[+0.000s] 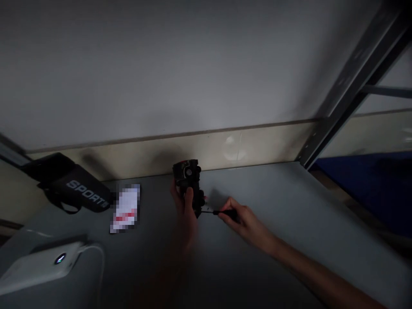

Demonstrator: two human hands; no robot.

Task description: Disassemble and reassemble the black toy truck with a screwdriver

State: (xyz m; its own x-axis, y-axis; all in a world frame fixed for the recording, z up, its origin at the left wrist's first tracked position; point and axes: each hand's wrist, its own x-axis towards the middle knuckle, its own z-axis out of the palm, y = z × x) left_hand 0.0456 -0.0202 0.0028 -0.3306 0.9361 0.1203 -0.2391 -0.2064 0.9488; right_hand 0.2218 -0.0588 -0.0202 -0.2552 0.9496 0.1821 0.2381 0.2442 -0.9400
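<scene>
A small black device (pixel 187 175) with a lens-like front stands upright on the grey table (pixel 277 201) near the wall. My left hand (pixel 184 205) is wrapped round its lower part, thumb on the front. My right hand (pixel 240 219) pinches a thin black tool (pixel 222 212). The tool's metal tip points left and meets the lower right side of the device. The light is dim and both forearms are in shadow.
A black bag (pixel 72 184) with white lettering lies at the back left, a blurred white card (pixel 126 208) beside it. A white box (pixel 41 266) with a small light and a white cable sits front left. A metal shelf post (pixel 341 107) rises at right.
</scene>
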